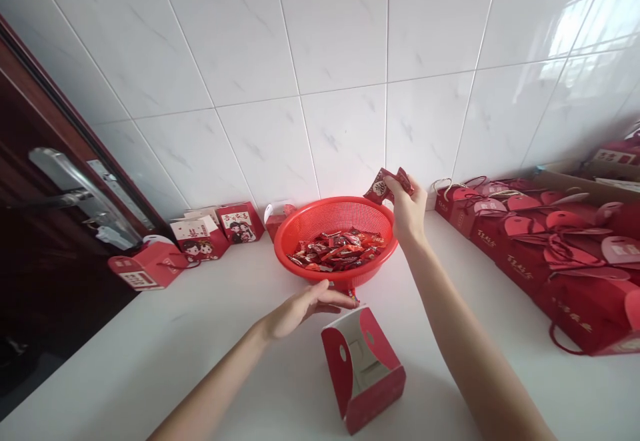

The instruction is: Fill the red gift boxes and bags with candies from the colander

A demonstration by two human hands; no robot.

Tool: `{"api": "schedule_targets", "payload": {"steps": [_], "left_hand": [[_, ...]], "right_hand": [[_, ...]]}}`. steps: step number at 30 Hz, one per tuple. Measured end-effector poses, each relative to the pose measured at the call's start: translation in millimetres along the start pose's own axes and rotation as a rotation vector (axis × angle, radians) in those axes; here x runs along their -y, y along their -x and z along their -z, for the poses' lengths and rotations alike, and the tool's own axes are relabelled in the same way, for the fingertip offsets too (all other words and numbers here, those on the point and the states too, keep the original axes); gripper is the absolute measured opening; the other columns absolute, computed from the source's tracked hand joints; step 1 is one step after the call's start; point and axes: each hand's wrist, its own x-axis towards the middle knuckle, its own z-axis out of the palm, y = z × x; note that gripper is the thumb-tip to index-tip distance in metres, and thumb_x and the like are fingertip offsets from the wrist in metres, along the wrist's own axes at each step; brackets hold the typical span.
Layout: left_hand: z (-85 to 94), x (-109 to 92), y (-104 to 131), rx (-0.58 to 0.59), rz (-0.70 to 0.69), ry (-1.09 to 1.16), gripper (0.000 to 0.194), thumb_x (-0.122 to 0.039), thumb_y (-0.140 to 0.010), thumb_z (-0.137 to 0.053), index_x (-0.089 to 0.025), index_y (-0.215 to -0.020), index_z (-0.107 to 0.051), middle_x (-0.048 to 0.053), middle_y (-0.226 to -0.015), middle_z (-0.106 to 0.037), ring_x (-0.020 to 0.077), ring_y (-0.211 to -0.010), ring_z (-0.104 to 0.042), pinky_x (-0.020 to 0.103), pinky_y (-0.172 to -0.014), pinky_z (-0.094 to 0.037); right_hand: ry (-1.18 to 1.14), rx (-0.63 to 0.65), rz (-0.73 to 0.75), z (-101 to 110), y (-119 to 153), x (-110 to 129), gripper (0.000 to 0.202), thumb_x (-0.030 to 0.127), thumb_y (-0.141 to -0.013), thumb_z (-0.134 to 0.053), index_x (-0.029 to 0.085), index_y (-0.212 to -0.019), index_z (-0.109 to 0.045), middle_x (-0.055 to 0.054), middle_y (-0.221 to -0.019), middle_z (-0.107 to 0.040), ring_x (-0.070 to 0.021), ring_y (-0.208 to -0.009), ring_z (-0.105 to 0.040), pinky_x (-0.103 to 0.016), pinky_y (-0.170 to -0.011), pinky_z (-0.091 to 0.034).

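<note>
Right hand (409,209) pinches red packets (379,189) above basket's (336,278) right rim. Open box (377,401) sits in front of basket. Left hand (303,309) nearer box, fingers extended, nothing visibly held.

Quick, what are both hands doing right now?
Left hand: open, near the open red box.
Right hand: closed, holding at least one red packet.

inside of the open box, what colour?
Pale greyish white inside the open box, red outside; seen in the head view.
</note>
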Motion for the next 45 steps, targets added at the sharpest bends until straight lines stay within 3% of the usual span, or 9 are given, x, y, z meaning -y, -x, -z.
{"api": "schedule_targets", "payload": {"steps": [3,9,12,15,22,26,31,36,45], "left_hand": [[-0.5,12,-10,-0.077,-0.083,-0.322,0.040,-0.043,-0.096,-0.050,-0.024,-0.121,-0.075,0.007,-0.132,-0.071,0.0297,-0.128,-0.062,0.042,-0.111,-0.044],[-10.6,30,-18,-0.073,-0.349,-0.783,0.037,-0.022,-0.087,-0.058,-0.020,-0.122,-0.071,0.014,-0.121,-0.073,0.0293,-0.107,-0.068,0.039,-0.096,-0.051],[-12.3,33,-16,-0.117,-0.331,-0.903,0.028,-0.020,-0.086,-0.056,-0.017,-0.108,-0.074,0.012,-0.096,-0.073,0.0261,-0.086,-0.066,0.037,-0.083,-0.051],[-9.9,37,-11,-0.149,-0.223,-0.926,0.026,-0.017,-0.086,-0.055,-0.018,-0.102,-0.075,0.012,-0.100,-0.069,0.0248,-0.089,-0.065,0.035,-0.080,-0.051],[1.1,47,9,-0.384,-0.081,-0.498,0.026,-0.033,-0.090,-0.059,-0.019,-0.105,-0.076,0.011,-0.105,-0.075,0.0258,-0.095,-0.070,0.036,-0.085,-0.055],[5.0,27,18,-0.480,-0.016,-0.023,0.048,-0.054,-0.085,-0.068,-0.015,-0.112,-0.074,0.012,-0.099,-0.078,0.0248,-0.087,-0.073,0.034,-0.077,-0.058],[4.3,7,25,-0.459,0.003,0.097,0.049,-0.055,-0.074,-0.080,-0.014,-0.099,-0.077,0.008,-0.076,-0.077,0.0180,-0.065,-0.069,0.027,-0.062,-0.053],[10.5,-17,24,-0.575,-0.150,0.122,0.041,-0.046,-0.070,-0.086,-0.015,-0.097,-0.078,0.004,-0.070,-0.074,0.0135,-0.054,-0.063,0.025,-0.056,-0.049],[36.6,-62,-20,-0.815,-0.533,0.319,0.039,-0.046,-0.056,-0.092,-0.016,-0.077,-0.078,0.008,-0.095,-0.079,0.0190,-0.078,-0.072,0.035,-0.078,-0.060]], "right_hand": [[-0.018,-0.010,-0.029,-1,1,3,0.015,0.033,-0.072,-0.068,0.021,-0.075,-0.060,0.001,-0.075,-0.064,-0.0158,-0.076,-0.059,-0.028,-0.068,-0.052],[-0.033,0.009,-0.038,-1,1,5,0.015,0.033,-0.073,-0.068,0.020,-0.074,-0.059,0.001,-0.076,-0.065,-0.0162,-0.077,-0.060,-0.029,-0.070,-0.053],[-0.030,0.008,-0.045,-1,0,3,0.015,0.032,-0.073,-0.067,0.020,-0.074,-0.058,0.001,-0.075,-0.064,-0.0160,-0.076,-0.060,-0.030,-0.071,-0.053],[-0.035,0.008,-0.055,-1,0,3,0.016,0.033,-0.072,-0.069,0.020,-0.074,-0.059,0.001,-0.074,-0.064,-0.0161,-0.075,-0.060,-0.030,-0.071,-0.054],[-0.035,-0.002,-0.052,0,0,2,0.016,0.033,-0.071,-0.069,0.021,-0.071,-0.059,0.002,-0.069,-0.061,-0.0143,-0.070,-0.056,-0.030,-0.069,-0.055],[-0.053,-0.011,-0.070,-1,0,0,0.018,0.034,-0.069,-0.072,0.021,-0.068,-0.060,0.003,-0.066,-0.060,-0.0143,-0.069,-0.055,-0.029,-0.066,-0.056],[-0.082,0.005,-0.131,-3,2,1,0.015,0.031,-0.066,-0.074,0.020,-0.066,-0.063,0.002,-0.065,-0.061,-0.0156,-0.070,-0.058,-0.032,-0.069,-0.057],[-0.147,0.056,-0.204,-7,6,5,0.019,0.031,-0.060,-0.080,0.019,-0.068,-0.068,0.000,-0.069,-0.068,-0.0168,-0.070,-0.062,-0.033,-0.070,-0.058],[-0.168,0.283,-0.360,-22,27,6,0.033,0.039,-0.056,-0.090,0.017,-0.071,-0.070,-0.001,-0.068,-0.069,-0.0162,-0.063,-0.061,-0.031,-0.061,-0.057]]}}
